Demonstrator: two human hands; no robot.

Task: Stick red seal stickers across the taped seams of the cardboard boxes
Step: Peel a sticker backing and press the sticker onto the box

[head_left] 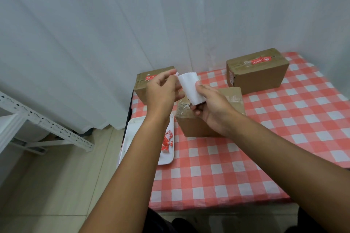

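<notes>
My right hand (212, 108) holds a white strip of sticker backing paper (191, 88) above the nearest cardboard box (197, 126). My left hand (162, 91) pinches at the strip's top left corner; what it pinches is too small to tell. That near box has clear tape on top and shows no red sticker. A second box (141, 89) at the back left carries a red seal sticker (149, 77). A third box (259, 73) at the back right has red stickers (260, 60) across its taped seam.
A white tray (166, 157) with several crumpled red sticker scraps (167, 141) lies at the table's left edge. The table wears a red-and-white checked cloth (246, 166). A white curtain hangs behind; a white metal rack (37, 119) stands on the floor at left.
</notes>
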